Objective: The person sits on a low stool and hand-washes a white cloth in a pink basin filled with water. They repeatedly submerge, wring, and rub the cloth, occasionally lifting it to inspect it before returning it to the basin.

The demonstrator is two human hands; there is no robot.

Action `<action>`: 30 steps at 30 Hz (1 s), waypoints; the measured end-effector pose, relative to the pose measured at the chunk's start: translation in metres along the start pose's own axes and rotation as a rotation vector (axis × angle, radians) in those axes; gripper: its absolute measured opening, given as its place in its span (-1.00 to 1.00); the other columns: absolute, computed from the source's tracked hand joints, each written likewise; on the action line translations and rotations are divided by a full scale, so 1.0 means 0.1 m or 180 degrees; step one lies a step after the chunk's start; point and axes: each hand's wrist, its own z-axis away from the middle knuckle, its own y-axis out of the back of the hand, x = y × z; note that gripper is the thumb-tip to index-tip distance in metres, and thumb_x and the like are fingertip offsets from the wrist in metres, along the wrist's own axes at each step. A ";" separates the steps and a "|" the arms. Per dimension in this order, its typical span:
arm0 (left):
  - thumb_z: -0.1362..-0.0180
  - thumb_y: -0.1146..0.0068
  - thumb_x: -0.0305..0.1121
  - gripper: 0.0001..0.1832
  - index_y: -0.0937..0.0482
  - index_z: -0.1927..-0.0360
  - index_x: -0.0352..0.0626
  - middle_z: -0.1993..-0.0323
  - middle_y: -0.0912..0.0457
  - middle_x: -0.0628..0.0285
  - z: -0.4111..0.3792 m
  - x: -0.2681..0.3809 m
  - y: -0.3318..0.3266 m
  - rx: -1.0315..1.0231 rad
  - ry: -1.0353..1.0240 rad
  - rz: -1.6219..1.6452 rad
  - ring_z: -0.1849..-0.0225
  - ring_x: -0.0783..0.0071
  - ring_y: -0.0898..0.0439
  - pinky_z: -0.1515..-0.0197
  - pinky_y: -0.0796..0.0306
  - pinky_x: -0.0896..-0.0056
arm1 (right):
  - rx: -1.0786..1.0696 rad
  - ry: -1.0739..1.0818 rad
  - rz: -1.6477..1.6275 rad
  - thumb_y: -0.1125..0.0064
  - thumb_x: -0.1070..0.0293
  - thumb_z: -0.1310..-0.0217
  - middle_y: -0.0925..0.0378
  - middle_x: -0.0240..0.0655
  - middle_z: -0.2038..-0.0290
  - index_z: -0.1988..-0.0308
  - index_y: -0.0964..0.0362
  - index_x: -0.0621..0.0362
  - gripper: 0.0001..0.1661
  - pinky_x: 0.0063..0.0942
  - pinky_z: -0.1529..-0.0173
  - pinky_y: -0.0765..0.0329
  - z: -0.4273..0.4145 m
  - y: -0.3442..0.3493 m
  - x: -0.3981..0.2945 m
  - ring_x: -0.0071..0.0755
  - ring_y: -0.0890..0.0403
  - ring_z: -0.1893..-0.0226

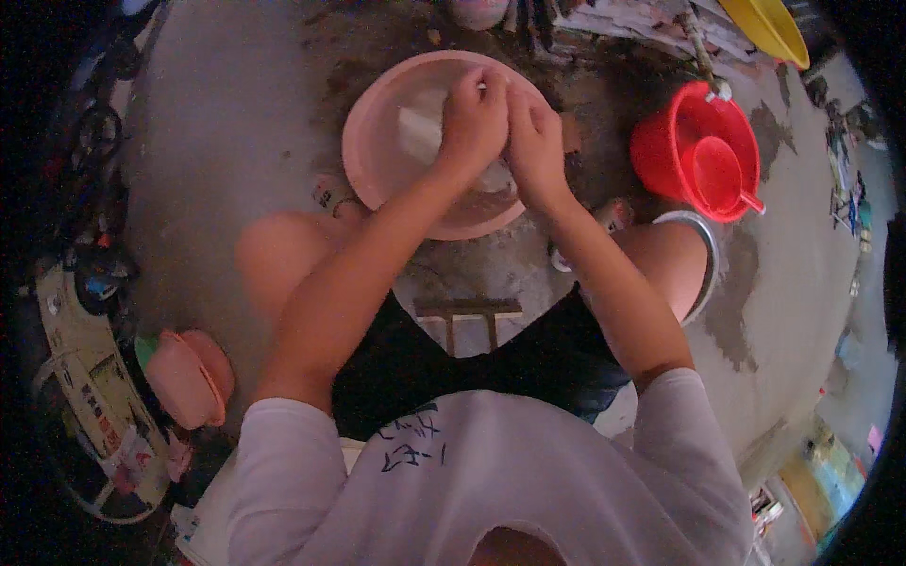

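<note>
A round pink plastic basin (368, 177) stands on the floor between my feet, with a pale, blurred patch and what looks like water inside. My left hand (478, 117) and my right hand (536, 141) are raised over the basin's right half, side by side and touching. The fingers of both are curled. A tiny whitish bit shows at the left hand's fingers, but what it is cannot be told. The right hand's palm side is hidden, so whether it holds anything cannot be told. Below the hands, something pale (495, 180) shows in the basin.
At the right stands a red plastic bucket (648, 152) with a red dipper (715, 166) in it. A metal basin rim (710, 255) shows beside my right knee. A yellow basin (768, 32) is at the upper right, pink plastic containers (180, 382) at the left, and a wooden stool edge (468, 307) between my legs.
</note>
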 end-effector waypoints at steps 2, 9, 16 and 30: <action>-0.33 0.11 -0.14 -0.61 -0.53 0.31 -0.33 0.37 -0.62 -0.12 0.13 0.07 -0.05 0.0090 0.0052 -0.0006 0.28 -0.07 -0.59 0.20 -0.41 0.05 | 0.0016 -0.0041 -0.0347 0.09 0.12 -0.41 -0.60 -0.21 0.49 0.28 -0.55 0.29 -0.55 -0.35 0.30 -0.48 -0.01 0.01 0.06 -0.41 -0.55 0.44; -0.34 0.12 -0.18 -0.60 -0.48 0.43 -0.34 0.48 -0.61 -0.05 0.05 0.06 -0.01 -0.0054 -0.0464 -0.0005 0.38 0.04 -0.60 0.30 -0.39 0.11 | 0.0015 -0.0161 -0.0385 0.11 0.11 -0.42 -0.59 -0.15 0.48 0.26 -0.54 0.33 -0.52 -0.34 0.29 -0.47 0.00 0.03 -0.05 -0.38 -0.54 0.43; -0.34 0.11 -0.17 -0.61 -0.50 0.38 -0.35 0.48 -0.60 -0.07 0.33 0.00 -0.11 -0.0007 -0.0215 -0.0248 0.41 0.00 -0.57 0.28 -0.39 0.12 | -0.0048 -0.0332 -0.0466 0.10 0.15 -0.40 -0.55 -0.12 0.54 0.36 -0.50 0.37 -0.52 -0.28 0.35 -0.44 -0.16 0.08 0.28 -0.39 -0.53 0.47; -0.36 0.15 -0.18 -0.61 -0.55 0.26 -0.35 0.34 -0.63 -0.06 0.09 0.00 0.02 -0.0225 -0.0189 -0.0043 0.28 0.11 -0.60 0.18 -0.41 0.17 | -0.0069 -0.0142 -0.0224 0.13 0.11 -0.43 -0.58 -0.10 0.49 0.31 -0.51 0.38 -0.48 -0.30 0.29 -0.45 0.01 0.02 0.01 -0.38 -0.51 0.45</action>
